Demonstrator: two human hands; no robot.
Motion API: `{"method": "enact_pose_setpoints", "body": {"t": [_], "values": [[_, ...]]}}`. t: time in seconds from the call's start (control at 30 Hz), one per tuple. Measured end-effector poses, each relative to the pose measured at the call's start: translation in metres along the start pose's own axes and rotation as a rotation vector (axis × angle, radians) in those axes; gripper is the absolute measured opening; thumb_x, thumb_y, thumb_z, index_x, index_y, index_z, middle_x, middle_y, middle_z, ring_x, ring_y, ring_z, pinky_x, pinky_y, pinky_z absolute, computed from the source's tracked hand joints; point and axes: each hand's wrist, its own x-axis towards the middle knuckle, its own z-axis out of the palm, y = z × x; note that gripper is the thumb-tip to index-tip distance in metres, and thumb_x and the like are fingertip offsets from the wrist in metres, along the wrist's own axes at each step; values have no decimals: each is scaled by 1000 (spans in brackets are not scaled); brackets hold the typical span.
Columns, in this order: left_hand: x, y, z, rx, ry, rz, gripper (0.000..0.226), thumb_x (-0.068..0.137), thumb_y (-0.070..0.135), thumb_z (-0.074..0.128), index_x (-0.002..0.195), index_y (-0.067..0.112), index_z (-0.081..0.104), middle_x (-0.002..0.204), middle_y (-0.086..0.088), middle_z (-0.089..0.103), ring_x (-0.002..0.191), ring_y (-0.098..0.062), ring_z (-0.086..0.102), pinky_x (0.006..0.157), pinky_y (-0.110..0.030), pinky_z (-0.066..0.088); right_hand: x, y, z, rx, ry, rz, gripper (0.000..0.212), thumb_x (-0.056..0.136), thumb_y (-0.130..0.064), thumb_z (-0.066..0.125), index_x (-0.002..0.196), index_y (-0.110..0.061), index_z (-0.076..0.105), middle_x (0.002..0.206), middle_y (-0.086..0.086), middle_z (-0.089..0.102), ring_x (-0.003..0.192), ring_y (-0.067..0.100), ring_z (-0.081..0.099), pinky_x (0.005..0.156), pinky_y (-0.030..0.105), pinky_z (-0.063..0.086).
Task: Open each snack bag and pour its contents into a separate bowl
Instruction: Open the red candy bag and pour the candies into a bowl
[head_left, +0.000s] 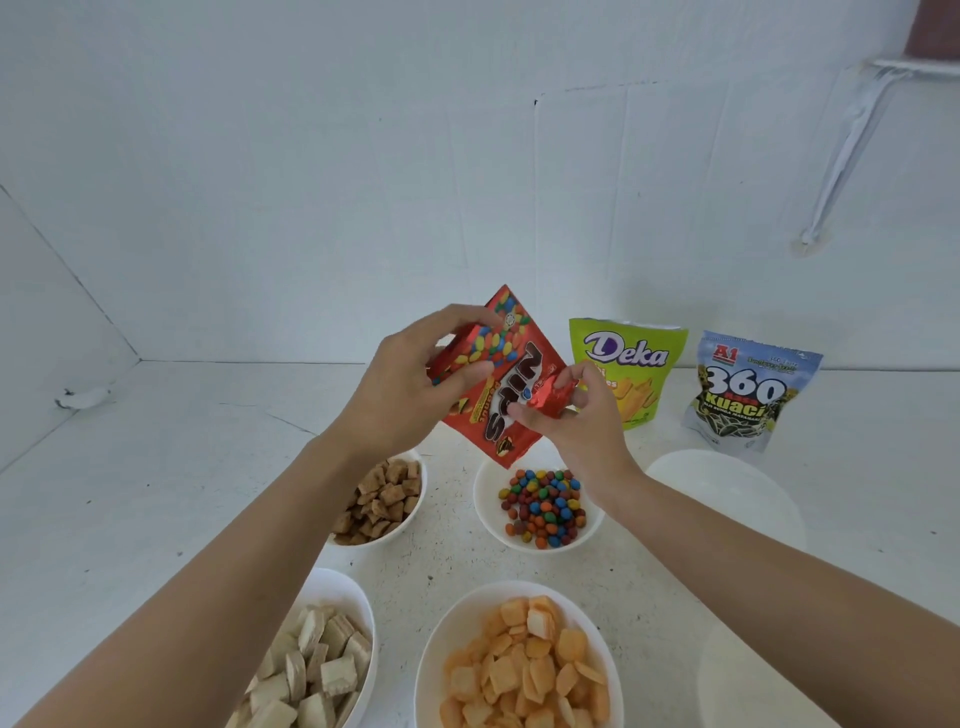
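Left hand (410, 384) and right hand (576, 423) grip the red bag (511, 382) above the candy bowl (481, 501); pouring looks done. Next, likely fetch the green bag (631, 358) beyond that bowl.

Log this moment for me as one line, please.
left hand grips red foil candy bag; right hand pinches its crumpled corner; white bowl of coloured candies below; green pouch, grey pouch standing
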Motion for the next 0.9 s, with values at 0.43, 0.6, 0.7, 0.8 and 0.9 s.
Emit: {"method": "enact_pose_setpoints", "body": {"t": [0.43, 0.6, 0.7, 0.8, 0.9], "values": [[-5, -19, 11, 167, -135, -12, 31, 101, 7, 55, 121, 28, 65, 116, 22, 64, 105, -4, 67, 73, -19, 60, 5, -2, -11, -351, 10, -108, 55, 73, -36, 86, 111, -27, 48, 116, -6, 56, 103, 9, 55, 83, 24, 49], [-2, -17, 22, 195, -117, 41, 24, 102, 13, 56, 120, 27, 66, 117, 11, 66, 106, -2, 63, 79, -16, 55, 5, 3, -8, -359, -129, -146, 23, 87, -28, 76, 106, -19, 67, 95, -10, 72, 86, 3, 66, 72, 15, 47], [-5, -20, 32, 282, -186, 39, 28, 103, 15, 54, 125, 29, 64, 116, 16, 59, 106, 13, 53, 83, -5, 46, 0, 13, -9, -350, -106, -97, 19, 88, -25, 74, 103, -18, 64, 92, -9, 70, 85, 6, 65, 73, 19, 47], [-3, -17, 32, 270, -160, 54, 27, 103, 15, 54, 125, 27, 64, 117, 15, 60, 107, 10, 53, 83, -7, 48, -2, 7, -8, -342, -91, -133, 19, 90, -23, 72, 106, -19, 62, 93, -12, 69, 89, 1, 63, 73, 11, 46], [-1, -11, 26, 235, -91, 90, 25, 103, 13, 55, 120, 24, 68, 115, 10, 68, 106, -2, 62, 80, -18, 55, -2, -5, -7, -319, -68, -189, 16, 90, -20, 72, 105, -18, 65, 91, -12, 70, 86, -2, 63, 69, 6, 45]]}}
